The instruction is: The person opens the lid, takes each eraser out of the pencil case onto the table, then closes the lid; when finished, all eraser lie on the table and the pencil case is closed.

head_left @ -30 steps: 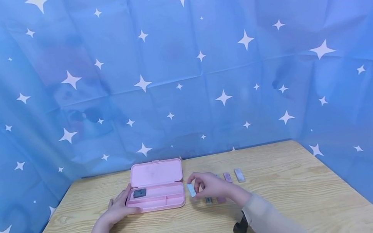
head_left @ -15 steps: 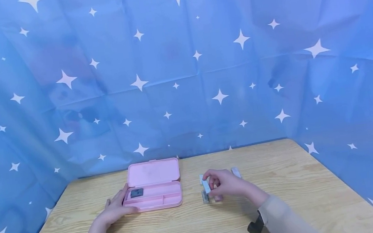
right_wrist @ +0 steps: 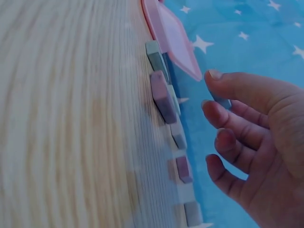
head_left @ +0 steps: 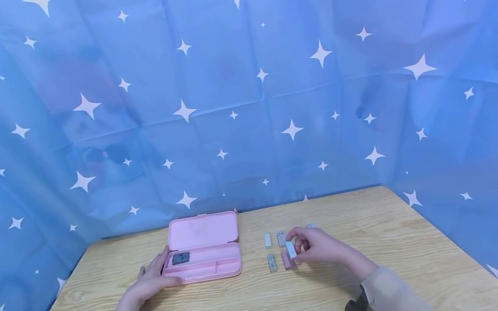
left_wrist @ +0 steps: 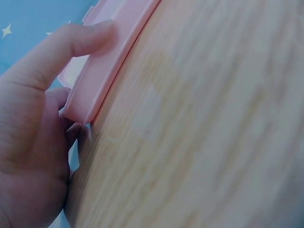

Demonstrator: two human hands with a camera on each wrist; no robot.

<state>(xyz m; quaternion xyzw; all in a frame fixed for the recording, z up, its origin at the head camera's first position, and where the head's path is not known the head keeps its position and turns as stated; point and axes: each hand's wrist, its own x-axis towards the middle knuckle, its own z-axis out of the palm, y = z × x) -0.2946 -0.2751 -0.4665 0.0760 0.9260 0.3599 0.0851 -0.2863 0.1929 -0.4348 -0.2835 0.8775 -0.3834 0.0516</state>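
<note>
A pink pencil case lies open on the table, its lid leaning back. My left hand holds the left end of the case; in the left wrist view, the thumb rests on the front wall and the fingers reach behind the end. Inside the case, a dark grey block sits in the back compartment at the left. My right hand pinches a small light blue block between thumb and forefinger, above the mauve block. In the right wrist view the pinched block is mostly hidden by the fingers.
Right of the case lie a pale block, a grey-green block and a lilac-grey block. A purple block and a grey block lie further right. A blue star-patterned curtain hangs behind the table.
My right hand has moved right with the light blue block, from beside the case to over the other blocks. The left hand stays at the case. The head view has shifted slightly.
</note>
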